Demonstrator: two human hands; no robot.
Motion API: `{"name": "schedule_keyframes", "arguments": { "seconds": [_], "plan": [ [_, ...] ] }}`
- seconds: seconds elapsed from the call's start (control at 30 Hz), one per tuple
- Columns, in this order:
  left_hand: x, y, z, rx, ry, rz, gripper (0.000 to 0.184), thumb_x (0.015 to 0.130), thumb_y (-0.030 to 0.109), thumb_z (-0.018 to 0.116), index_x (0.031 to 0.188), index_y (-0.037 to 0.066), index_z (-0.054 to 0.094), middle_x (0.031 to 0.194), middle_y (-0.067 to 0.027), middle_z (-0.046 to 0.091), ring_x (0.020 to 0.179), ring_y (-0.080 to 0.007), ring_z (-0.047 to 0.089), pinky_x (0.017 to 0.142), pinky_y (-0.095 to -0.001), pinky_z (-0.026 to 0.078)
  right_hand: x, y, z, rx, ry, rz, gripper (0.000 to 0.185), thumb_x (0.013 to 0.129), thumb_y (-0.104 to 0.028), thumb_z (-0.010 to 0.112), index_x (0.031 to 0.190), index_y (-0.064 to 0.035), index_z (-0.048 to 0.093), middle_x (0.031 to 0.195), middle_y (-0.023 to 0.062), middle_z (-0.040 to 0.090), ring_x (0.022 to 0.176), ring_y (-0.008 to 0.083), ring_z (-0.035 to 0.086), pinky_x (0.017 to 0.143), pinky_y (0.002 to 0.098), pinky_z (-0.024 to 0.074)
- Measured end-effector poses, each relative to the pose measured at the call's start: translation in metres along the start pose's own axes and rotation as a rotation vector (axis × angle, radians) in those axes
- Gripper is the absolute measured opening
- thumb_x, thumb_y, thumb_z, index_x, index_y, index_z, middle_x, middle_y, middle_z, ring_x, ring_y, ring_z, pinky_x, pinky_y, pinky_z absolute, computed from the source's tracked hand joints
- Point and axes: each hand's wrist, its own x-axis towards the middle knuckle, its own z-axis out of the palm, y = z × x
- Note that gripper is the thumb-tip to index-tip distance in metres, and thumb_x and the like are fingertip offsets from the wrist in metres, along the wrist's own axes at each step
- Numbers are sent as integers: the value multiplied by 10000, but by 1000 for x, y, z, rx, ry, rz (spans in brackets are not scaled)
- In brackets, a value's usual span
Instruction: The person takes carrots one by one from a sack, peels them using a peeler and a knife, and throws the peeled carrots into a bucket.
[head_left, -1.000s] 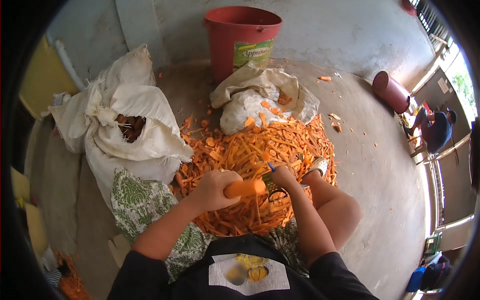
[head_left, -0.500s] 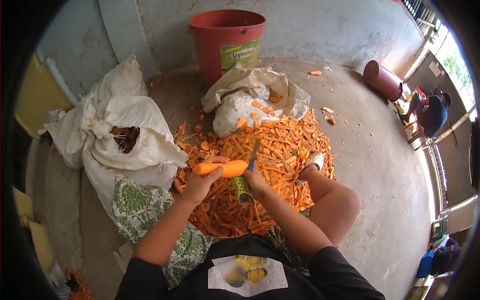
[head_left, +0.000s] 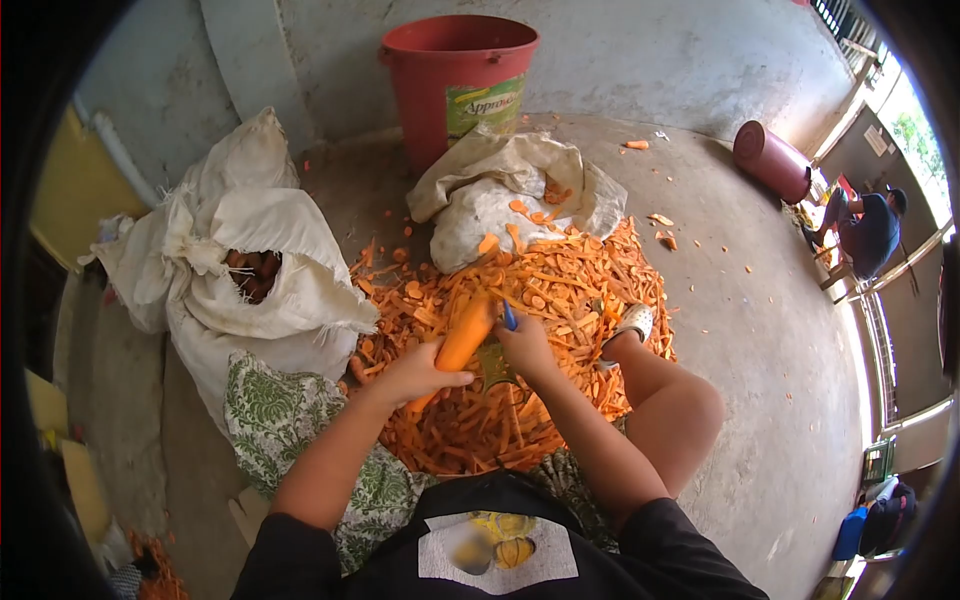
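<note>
My left hand (head_left: 418, 378) is closed around a peeled orange carrot (head_left: 465, 335), which slants up and away with its far end near my right hand. My right hand (head_left: 525, 345) grips a knife (head_left: 510, 316) by its blue handle. The blade lies close to the carrot's far end and is hard to make out. Under both hands spreads a large heap of carrot peelings (head_left: 570, 300) with cut ends. A yellow-green dotted object (head_left: 494, 368), partly hidden, shows just below my right hand; its kind is unclear.
White sacks (head_left: 285, 310) stand at left, one open with dark carrots inside. A crumpled sack (head_left: 470, 235) lies behind the heap, before a red bin (head_left: 420, 90). Another bin (head_left: 770, 160) lies on its side near a seated person (head_left: 868, 235). My leg (head_left: 670, 400) borders the heap.
The carrot has swung from level to steeply slanted, its far end now pointing away from me. The knife blade has tipped from upright toward the carrot's far end.
</note>
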Motion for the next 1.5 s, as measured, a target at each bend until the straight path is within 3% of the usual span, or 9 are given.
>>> {"name": "schedule_keyframes", "arguments": {
  "seconds": [0.13,0.37,0.6,0.63,0.7,0.73,1.0,1.3,1.5],
  "plan": [
    [10,-3,1,-13,110,-87,264,713,74,630,929,4,494,619,-20,510,485,-92,497,432,-229,391,-20,-12,-2,-501,56,-260,187,749,-184,577,794,-29,482,626,160,564,588,332,571,529,417,449],
    [4,6,5,211,239,-93,218,672,71,605,847,-18,509,565,-39,515,445,-105,496,420,-241,386,-27,-13,-5,-680,94,-281,188,746,-172,571,778,-29,454,579,143,557,528,312,567,489,407,449],
    [-4,3,8,387,257,-107,384,638,161,634,948,-42,534,734,-130,602,649,-222,595,608,-323,464,-1,-4,-21,-640,300,-38,260,744,-256,560,805,-8,512,629,200,579,645,332,598,561,425,468],
    [-9,1,14,386,257,-108,384,638,161,634,948,-42,534,734,-130,602,649,-222,595,608,-323,464,42,44,-39,-849,78,2,263,755,-254,530,760,5,577,686,214,598,672,329,607,586,412,479],
    [-23,5,26,417,117,248,402,650,118,624,1013,-14,513,758,-90,582,673,-142,571,606,-265,447,60,76,-78,-479,345,319,235,737,-210,572,764,20,610,735,183,620,673,274,622,585,386,492],
    [-27,14,23,370,151,125,443,661,170,647,1050,-5,525,908,-140,597,839,-217,580,752,-313,435,55,69,-88,-569,409,277,232,744,-216,563,749,12,608,735,187,617,674,295,617,592,396,486],
    [-6,-2,-3,200,207,305,493,660,198,720,1072,30,507,882,-76,576,836,-156,555,753,-291,431,3,-2,-34,-408,65,-154,157,768,-173,526,819,-26,542,688,210,563,692,369,558,613,443,421],
    [-1,4,-3,331,331,369,374,659,104,684,986,22,523,835,-49,584,761,-121,563,688,-266,437,-38,-42,-33,-428,-147,-425,141,721,-131,573,742,-19,491,571,171,498,568,346,520,539,410,391],
    [-5,10,0,434,415,409,290,629,121,680,873,22,559,726,-122,605,654,-233,604,584,-308,454,-41,-37,-19,-571,-90,-456,185,727,-194,577,787,-28,519,580,165,541,555,352,548,523,433,434]
  ]
}}
